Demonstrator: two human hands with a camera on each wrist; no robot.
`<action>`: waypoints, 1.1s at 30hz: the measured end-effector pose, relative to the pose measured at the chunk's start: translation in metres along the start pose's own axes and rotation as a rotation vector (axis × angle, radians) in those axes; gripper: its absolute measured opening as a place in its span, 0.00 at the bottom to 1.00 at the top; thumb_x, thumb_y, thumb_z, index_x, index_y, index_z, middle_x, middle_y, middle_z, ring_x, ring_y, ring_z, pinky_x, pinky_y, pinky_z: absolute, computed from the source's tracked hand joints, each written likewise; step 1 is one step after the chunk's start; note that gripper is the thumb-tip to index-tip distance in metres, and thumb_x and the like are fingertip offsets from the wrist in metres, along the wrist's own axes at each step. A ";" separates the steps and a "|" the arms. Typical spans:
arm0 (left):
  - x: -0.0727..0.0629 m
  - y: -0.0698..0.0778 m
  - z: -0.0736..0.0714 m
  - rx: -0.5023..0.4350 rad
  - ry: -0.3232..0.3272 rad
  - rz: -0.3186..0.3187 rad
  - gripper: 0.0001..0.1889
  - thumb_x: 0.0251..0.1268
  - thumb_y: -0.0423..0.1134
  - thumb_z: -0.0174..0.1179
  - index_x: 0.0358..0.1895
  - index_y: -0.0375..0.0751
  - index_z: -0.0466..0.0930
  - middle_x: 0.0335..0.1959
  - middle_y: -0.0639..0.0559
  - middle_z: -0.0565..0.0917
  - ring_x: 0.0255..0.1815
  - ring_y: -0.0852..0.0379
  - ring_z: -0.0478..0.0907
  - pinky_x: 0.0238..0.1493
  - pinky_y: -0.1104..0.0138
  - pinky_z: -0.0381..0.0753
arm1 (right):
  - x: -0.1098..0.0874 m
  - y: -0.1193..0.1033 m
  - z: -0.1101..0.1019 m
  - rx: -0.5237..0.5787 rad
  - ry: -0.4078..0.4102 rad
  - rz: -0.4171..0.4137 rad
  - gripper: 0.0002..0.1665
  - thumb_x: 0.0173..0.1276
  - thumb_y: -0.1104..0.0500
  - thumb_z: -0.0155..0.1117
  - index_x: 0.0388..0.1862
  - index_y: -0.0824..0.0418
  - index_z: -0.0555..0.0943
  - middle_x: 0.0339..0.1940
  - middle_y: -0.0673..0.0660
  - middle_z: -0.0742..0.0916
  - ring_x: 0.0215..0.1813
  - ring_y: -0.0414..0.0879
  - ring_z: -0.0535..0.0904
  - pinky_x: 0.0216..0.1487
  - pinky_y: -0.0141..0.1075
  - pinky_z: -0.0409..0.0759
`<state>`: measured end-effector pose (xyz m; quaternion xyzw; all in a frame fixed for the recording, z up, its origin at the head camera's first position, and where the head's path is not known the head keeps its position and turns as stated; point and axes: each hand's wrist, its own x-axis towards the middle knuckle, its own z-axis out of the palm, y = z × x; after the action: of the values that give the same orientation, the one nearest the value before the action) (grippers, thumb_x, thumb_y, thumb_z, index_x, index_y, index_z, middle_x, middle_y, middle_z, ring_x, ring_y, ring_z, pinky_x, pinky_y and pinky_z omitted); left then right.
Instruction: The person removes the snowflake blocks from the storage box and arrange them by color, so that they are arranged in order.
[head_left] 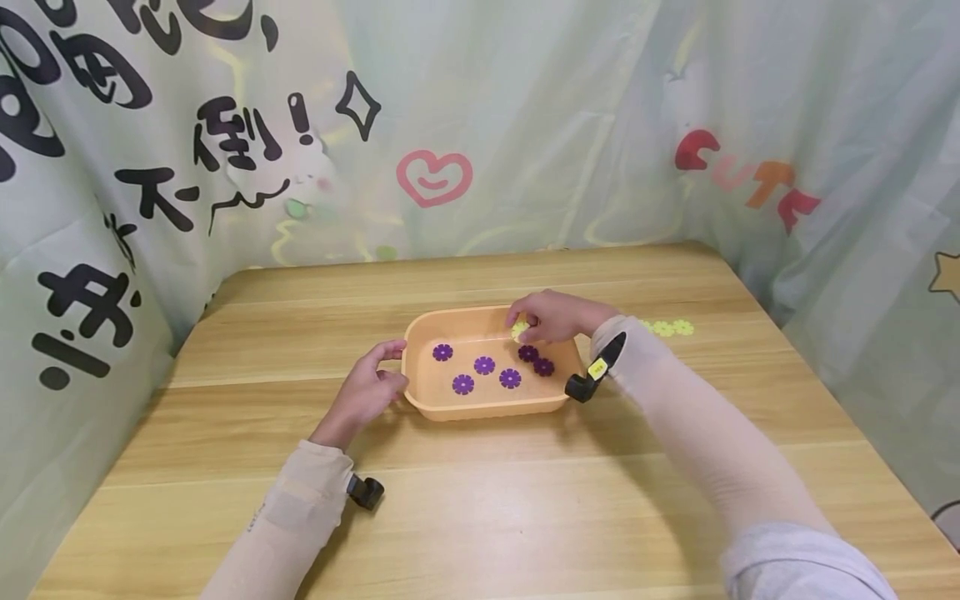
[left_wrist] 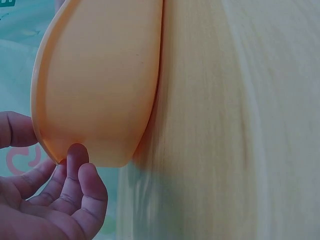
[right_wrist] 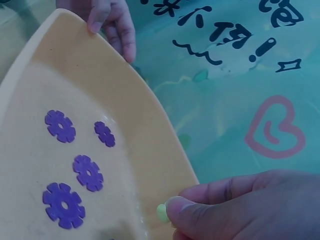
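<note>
A shallow orange plastic basin (head_left: 491, 410) stands on the table, with several purple notched snowflake discs (head_left: 484, 365) lying flat on its floor. At its left end my left hand (head_left: 369, 385) holds the rim, finger and thumb bent around the end wall (left_wrist: 95, 100). My right hand (head_left: 553, 317) is over the basin's back right part. Between thumb and finger it pinches a yellow snowflake disc (head_left: 519, 332), mostly covered by the thumb (right_wrist: 195, 212) in the right wrist view. In that view, purple discs (right_wrist: 64, 205) lie below and left of the hand.
A few yellow snowflake discs (head_left: 663, 328) lie in a row on the table to the right, partly behind my right wrist. The wooden table (head_left: 480, 500) reaches back to a printed curtain (head_left: 525, 125). Each forearm carries a black wrist camera (head_left: 365, 492).
</note>
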<state>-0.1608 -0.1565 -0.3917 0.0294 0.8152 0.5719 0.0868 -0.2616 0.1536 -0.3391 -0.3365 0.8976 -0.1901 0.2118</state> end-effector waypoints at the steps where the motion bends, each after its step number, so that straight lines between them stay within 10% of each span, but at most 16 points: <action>1: 0.000 0.000 0.000 -0.001 -0.001 -0.002 0.33 0.57 0.26 0.54 0.70 0.36 0.62 0.63 0.39 0.67 0.40 0.49 0.77 0.42 0.55 0.80 | -0.001 0.002 -0.001 -0.003 0.009 -0.007 0.16 0.68 0.62 0.64 0.53 0.65 0.78 0.20 0.51 0.75 0.22 0.42 0.72 0.28 0.35 0.75; 19: 0.000 0.000 0.000 -0.002 -0.002 -0.017 0.32 0.57 0.26 0.55 0.69 0.37 0.63 0.63 0.40 0.67 0.42 0.48 0.77 0.41 0.59 0.80 | -0.030 0.028 -0.013 0.052 0.165 0.012 0.21 0.64 0.65 0.67 0.56 0.66 0.77 0.35 0.56 0.84 0.41 0.51 0.80 0.43 0.44 0.80; 33: 0.000 0.000 0.000 -0.003 0.000 -0.021 0.31 0.59 0.26 0.55 0.69 0.38 0.63 0.63 0.41 0.67 0.42 0.48 0.77 0.41 0.58 0.80 | -0.061 0.064 -0.004 0.267 0.305 0.057 0.20 0.66 0.65 0.64 0.56 0.67 0.74 0.33 0.61 0.83 0.28 0.55 0.79 0.24 0.38 0.79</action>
<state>-0.1606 -0.1561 -0.3917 0.0205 0.8146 0.5721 0.0928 -0.2556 0.2410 -0.3516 -0.2472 0.8953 -0.3501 0.1215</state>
